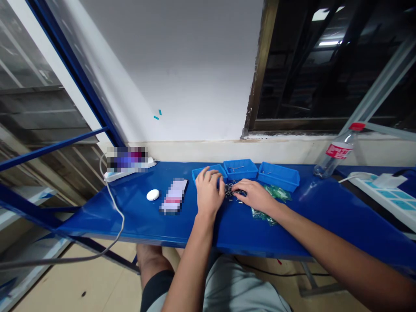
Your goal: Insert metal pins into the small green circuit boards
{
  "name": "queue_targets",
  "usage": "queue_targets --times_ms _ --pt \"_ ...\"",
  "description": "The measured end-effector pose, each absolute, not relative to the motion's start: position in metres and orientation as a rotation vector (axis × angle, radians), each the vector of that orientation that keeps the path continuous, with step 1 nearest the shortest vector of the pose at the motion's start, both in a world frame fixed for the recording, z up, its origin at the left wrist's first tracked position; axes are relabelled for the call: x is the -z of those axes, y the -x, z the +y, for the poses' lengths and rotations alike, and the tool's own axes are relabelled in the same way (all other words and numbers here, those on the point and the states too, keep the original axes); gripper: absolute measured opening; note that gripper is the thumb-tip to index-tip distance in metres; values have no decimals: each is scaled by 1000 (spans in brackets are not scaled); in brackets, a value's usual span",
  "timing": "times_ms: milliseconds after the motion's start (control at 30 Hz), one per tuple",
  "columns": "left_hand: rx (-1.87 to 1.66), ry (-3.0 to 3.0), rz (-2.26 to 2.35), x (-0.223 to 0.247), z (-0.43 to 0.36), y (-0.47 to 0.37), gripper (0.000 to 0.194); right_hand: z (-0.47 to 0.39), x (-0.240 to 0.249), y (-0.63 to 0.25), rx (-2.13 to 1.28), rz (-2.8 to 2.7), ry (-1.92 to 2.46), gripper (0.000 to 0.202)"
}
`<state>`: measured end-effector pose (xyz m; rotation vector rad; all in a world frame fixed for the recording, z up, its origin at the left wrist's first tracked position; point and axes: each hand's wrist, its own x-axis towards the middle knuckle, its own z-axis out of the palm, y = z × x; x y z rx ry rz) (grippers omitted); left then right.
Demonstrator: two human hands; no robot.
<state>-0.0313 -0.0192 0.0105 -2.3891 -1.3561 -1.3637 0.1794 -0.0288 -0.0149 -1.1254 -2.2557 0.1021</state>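
On the blue table, a pile of small metal screws (229, 189) lies between my two hands. My left hand (209, 190) is at the front edge of the left blue tray (217, 168), its fingers curved and apart, with nothing visible in them. At the right side of the pile, my right hand (255, 194) has its fingertips pressed together among the screws; what they grip is too small to name. Behind the pile, the middle blue tray (241, 173) and the right blue tray (279, 177) each hold a few small pieces.
Green plastic bags (277, 193) lie beside my right forearm. Left are a phone (174, 196), a white oval case (152, 195) and a cable (118, 210). At right stand a bottle (338, 151) and a white power strip (386, 195). A wall rises behind the trays.
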Motion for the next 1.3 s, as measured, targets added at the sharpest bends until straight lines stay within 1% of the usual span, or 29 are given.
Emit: queue_targets --times_ms 100,200,400,500,600,667,800,867,933,1033,1167,1300 --pt "1293 2646 -1148 -8 -21 22 19 -27 16 -178 -58 -2247 1140 15" --pt "1226 2796 -1073 -4 -23 15 19 -26 17 -177 -8 -2244 1116 17" --pt "1398 2782 -1214 -3 -21 18 20 -29 13 -179 -66 -2092 1139 22" --pt "1437 2761 -1296 -3 -20 19 22 -32 7 -181 -130 -1949 1139 20" --pt "1432 2782 -1366 -3 -21 18 27 -33 5 -181 -299 -1767 1123 14" --pt "1406 2812 -1388 -2 -22 17 31 -32 7 -180 -472 -1643 1086 14" --pt "1376 2891 -1314 -1 -22 15 31 -30 13 -178 -777 -1469 995 31" --pt "1351 2948 -1241 0 -21 15 30 -29 14 -177 -865 -1424 965 40" --pt "1320 2986 -1194 0 -20 16 34 -30 13 -177 -915 -1394 949 45" --pt "1302 2989 -1187 1 -19 17 33 -30 11 -177 -952 -1376 947 42" --pt "1313 2959 -1226 1 -19 18 27 -29 11 -177 -977 -1387 981 31" --pt "1334 2956 -1255 0 -19 18 27 -30 11 -176 -977 -1415 996 28"
